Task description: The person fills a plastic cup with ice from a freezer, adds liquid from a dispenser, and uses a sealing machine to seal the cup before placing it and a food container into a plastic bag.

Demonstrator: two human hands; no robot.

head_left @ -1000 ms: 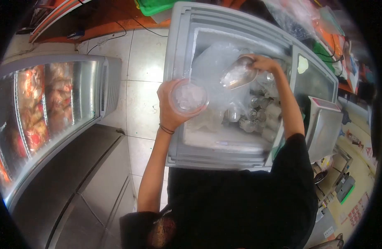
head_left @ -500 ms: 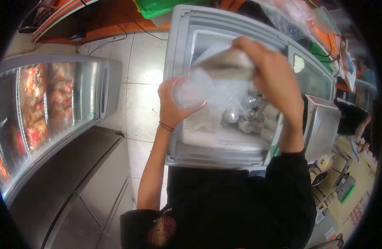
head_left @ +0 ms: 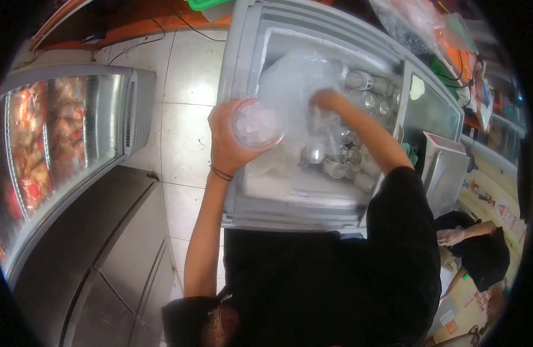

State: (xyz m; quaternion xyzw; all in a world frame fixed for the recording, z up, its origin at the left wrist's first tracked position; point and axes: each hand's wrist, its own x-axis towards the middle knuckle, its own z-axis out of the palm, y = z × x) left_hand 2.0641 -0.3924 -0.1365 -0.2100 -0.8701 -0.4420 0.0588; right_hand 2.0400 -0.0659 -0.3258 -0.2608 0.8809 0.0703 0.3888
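Note:
My left hand (head_left: 231, 136) is wrapped round a clear cup (head_left: 256, 125) filled with ice pieces, near the left rim of an open chest freezer (head_left: 236, 75). My right hand (head_left: 327, 101) reaches down into the freezer, over a large clear plastic bag of ice (head_left: 289, 81). Its fingers are closed and a little smeared by motion. The metal scoop it grips is mostly hidden in the bag and haze. Beside the bag stand several cans and bottles (head_left: 341, 159).
A lit glass-fronted display fridge (head_left: 64, 133) with packed food stands at the left, above steel cabinet doors (head_left: 122, 254). A steel-topped box (head_left: 445, 168) sits right of the freezer. Another person (head_left: 480, 248) is at the lower right, one hand visible.
My right hand has lowered the scoop from above the cup into the bag of ice. The cup stays in my left hand, its ice now plainly visible. Another person has come into view.

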